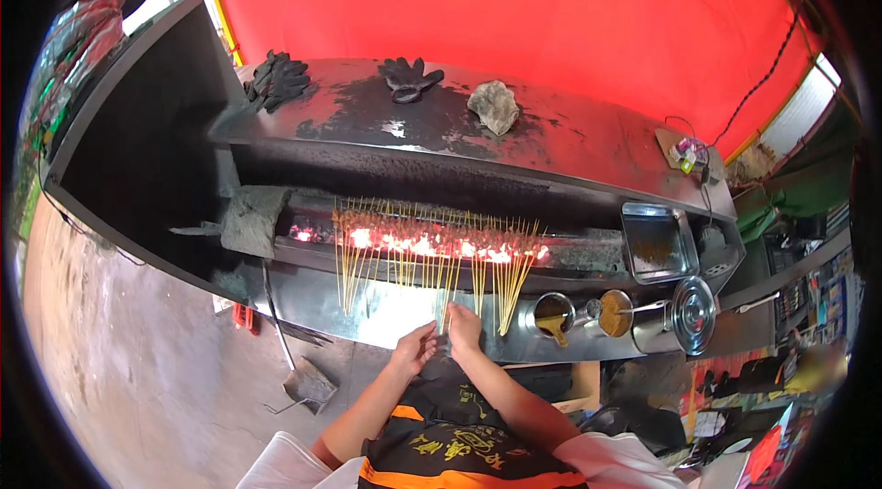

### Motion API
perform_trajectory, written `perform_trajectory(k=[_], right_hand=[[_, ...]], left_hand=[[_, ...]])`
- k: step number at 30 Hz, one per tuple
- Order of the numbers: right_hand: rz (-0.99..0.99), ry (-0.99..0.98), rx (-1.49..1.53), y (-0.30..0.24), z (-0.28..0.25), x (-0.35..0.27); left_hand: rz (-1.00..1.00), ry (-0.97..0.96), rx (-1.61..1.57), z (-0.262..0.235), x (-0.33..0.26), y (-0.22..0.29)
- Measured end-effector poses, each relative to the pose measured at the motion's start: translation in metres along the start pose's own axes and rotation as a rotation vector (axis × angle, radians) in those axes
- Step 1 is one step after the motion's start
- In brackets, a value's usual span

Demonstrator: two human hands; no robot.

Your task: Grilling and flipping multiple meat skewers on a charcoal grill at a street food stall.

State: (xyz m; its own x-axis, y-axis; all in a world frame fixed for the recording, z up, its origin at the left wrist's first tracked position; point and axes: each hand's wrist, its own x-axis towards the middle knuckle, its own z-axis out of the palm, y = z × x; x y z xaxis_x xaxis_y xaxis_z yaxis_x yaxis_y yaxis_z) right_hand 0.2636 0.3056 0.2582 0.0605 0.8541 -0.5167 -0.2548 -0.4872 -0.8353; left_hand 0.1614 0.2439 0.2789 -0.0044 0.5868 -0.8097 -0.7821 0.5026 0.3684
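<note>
Both hands' grip [439,335] pinches skewers [441,292] at grill edge [404,319]

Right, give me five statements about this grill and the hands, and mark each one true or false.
1. Both hands, left hand and right hand, are at the near ends of the skewers. True.
2. The skewers lie across glowing coals. True.
3. The black gloves are on the hands. False: the hands are bare; the gloves lie on the grill's top shelf.
4. The round metal lid is at the grill's left end. False: it is at the right end, beside the two seasoning cups.
5. A red canopy is behind the grill. True.
</note>
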Motion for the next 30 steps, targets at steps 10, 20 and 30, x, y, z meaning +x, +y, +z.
perform_trajectory(k=[10,20,30], right_hand=[[-0.019,0.029,-0.240,-0.006,-0.007,-0.013],[0.219,-0.379,-0.438,-0.057,-0.064,-0.057],[-0.121,0.024,-0.070,-0.056,-0.112,0.027]], left_hand=[[0.018,-0.164,0.082,-0.001,0.008,-0.003],[0.074,-0.111,0.130,0.006,-0.003,0.001],[-0.232,-0.298,-0.011,0.050,-0.011,-0.032]])
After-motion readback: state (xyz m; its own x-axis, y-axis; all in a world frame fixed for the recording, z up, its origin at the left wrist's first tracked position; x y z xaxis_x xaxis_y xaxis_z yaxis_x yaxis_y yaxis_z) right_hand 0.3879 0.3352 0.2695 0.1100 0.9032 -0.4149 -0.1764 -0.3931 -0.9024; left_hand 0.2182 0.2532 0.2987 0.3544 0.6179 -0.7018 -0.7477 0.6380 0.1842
